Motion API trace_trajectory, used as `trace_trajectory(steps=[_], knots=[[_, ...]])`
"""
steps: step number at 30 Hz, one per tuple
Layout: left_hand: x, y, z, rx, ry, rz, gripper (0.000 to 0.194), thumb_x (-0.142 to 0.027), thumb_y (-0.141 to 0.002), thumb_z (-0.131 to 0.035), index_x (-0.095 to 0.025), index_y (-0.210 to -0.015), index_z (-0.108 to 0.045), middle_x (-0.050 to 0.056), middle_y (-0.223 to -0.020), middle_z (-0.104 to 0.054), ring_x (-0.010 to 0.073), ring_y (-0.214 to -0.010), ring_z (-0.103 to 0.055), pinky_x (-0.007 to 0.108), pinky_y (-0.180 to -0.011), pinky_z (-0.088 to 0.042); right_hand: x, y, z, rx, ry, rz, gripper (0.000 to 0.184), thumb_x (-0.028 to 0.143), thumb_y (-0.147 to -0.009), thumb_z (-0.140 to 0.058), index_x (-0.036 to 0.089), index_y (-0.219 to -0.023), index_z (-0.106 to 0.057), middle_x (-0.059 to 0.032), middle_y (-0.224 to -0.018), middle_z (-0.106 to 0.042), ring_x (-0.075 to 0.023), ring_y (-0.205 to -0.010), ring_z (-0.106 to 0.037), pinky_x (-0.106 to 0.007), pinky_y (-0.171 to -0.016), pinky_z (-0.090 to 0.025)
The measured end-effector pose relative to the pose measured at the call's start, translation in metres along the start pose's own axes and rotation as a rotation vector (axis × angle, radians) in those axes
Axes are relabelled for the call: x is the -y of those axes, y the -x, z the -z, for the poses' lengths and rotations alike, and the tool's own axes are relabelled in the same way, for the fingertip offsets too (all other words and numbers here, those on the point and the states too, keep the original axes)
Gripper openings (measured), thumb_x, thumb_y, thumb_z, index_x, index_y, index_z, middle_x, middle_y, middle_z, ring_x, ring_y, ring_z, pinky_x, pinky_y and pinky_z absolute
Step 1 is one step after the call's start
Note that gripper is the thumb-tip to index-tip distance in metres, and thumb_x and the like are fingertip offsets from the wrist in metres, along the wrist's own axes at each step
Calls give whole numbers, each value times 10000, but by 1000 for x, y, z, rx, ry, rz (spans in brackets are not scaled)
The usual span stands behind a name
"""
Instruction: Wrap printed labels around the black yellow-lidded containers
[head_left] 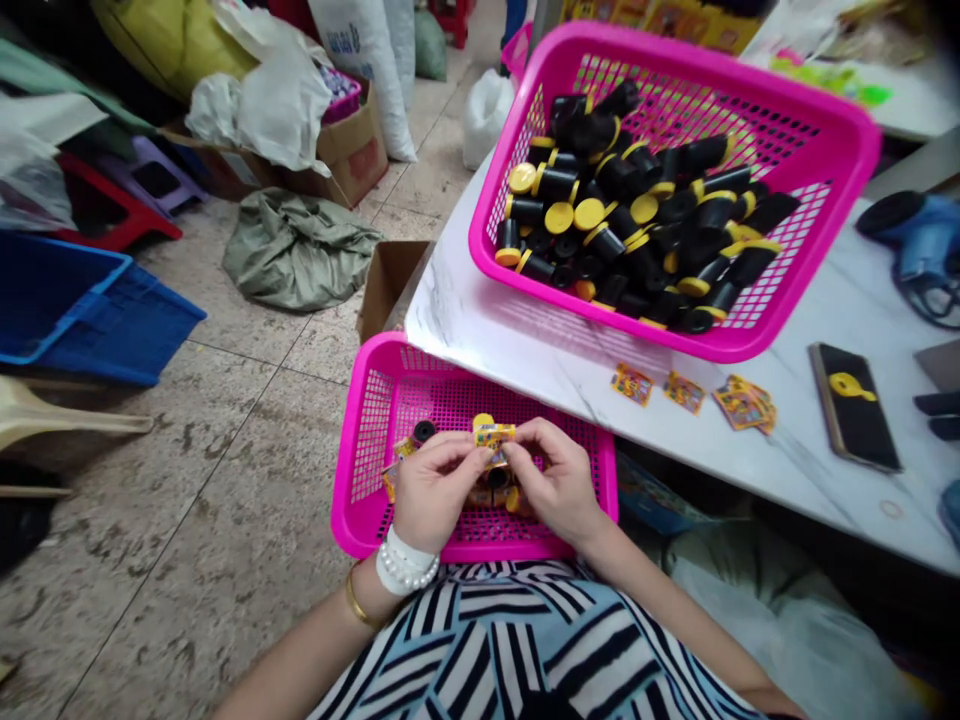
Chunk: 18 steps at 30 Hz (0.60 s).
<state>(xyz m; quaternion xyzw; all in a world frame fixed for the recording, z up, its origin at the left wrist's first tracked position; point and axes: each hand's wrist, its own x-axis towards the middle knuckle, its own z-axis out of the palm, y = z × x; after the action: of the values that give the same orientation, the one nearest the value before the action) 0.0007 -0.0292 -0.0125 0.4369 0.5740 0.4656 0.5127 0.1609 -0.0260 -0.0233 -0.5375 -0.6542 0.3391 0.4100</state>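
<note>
Both of my hands are raised over the lower pink basket [351, 450] near my lap. Between their fingertips is a small colourful printed label [495, 434], with a yellow cap [482, 421] showing just behind it; any black body under the label is hidden. My left hand [435, 485] pinches the label's left side, and my right hand [556, 478] pinches its right side. Below them in the basket lie several small canisters with printed labels, one with a black end [424, 431] showing, partly covered by my hands.
A large pink basket [675, 345] full of black canisters with yellow caps stands on the white marbled table [465, 290]. Loose labels [742, 402] and a phone [855, 405] with a yellow piece on it lie nearby. A blue crate [97, 310] stands on the floor at left.
</note>
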Motion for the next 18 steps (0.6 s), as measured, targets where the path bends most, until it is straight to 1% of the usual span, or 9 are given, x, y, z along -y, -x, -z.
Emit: trace_trajectory(steps=[2, 3, 5, 7, 9, 10, 12, 14, 18], knots=[[1, -1, 1, 19, 28, 128, 134, -316, -724, -798, -185, -752, -797, 40, -635, -668, 151, -579, -585, 256, -561, -485, 4, -2, 2, -15, 17, 27, 113, 241, -909, -589, 191, -817, -632, -9, -725, -627, -136, -642, -578, -254, -602, -470], [2, -1, 2, 46, 56, 201, 187, -360, -726, -799, -181, -782, -794, 3, -522, -593, 122, -470, -503, 236, -472, -425, 5, -3, 3, -14, 22, 48, 119, 234, -910, -581, 190, -814, -636, -10, -712, -626, -136, -633, -581, -253, -598, -470], [2, -4, 4, 112, 135, 301, 281, -436, -727, -792, -179, -840, -794, -20, -491, -541, 104, -429, -446, 219, -422, -376, 7, -5, 3, -4, 29, 98, 145, 225, -916, -560, 185, -800, -637, -14, -694, -626, -134, -621, -588, -249, -594, -468], [2, -9, 7, 90, 146, 233, 292, -449, -673, -833, -173, -759, -792, 31, -651, -636, 152, -614, -583, 246, -571, -491, 8, -9, 1, 0, 51, 123, 205, 227, -927, -537, 182, -742, -615, -8, -654, -612, -124, -586, -578, -238, -576, -451], [0, -15, 10, 22, 103, 119, 306, -469, -611, -866, -185, -701, -794, 50, -743, -659, 192, -754, -616, 269, -698, -523, 7, -13, -1, -17, 95, 144, 266, 237, -938, -515, 183, -686, -582, -1, -620, -591, -115, -556, -561, -231, -557, -430], [-2, -17, 12, 4, 72, 78, 314, -480, -586, -876, -195, -690, -799, 49, -745, -654, 199, -772, -611, 273, -720, -521, 7, -14, -2, -34, 125, 167, 285, 242, -943, -503, 184, -672, -571, 0, -609, -581, -113, -545, -553, -231, -549, -419], [-5, -19, 14, 2, 24, 48, 330, -515, -580, -868, -208, -685, -805, 40, -688, -628, 196, -730, -588, 275, -694, -509, 7, -15, -5, -63, 195, 249, 293, 246, -946, -486, 186, -671, -564, 0, -595, -566, -115, -529, -539, -239, -535, -398], [-7, -18, 15, 14, 39, 67, 355, -554, -597, -843, -205, -638, -788, 42, -658, -626, 193, -695, -575, 272, -645, -492, 6, -15, -8, -90, 266, 350, 293, 245, -947, -478, 189, -671, -560, 2, -578, -557, -120, -510, -528, -252, -523, -373], [-3, -13, 17, 23, 161, 221, 414, -591, -564, -842, -190, -615, -757, 21, -541, -585, 156, -537, -506, 243, -464, -389, 4, -13, -18, -133, 332, 443, 313, 257, -963, -473, 194, -666, -548, 4, -559, -559, -123, -499, -535, -261, -522, -354]])
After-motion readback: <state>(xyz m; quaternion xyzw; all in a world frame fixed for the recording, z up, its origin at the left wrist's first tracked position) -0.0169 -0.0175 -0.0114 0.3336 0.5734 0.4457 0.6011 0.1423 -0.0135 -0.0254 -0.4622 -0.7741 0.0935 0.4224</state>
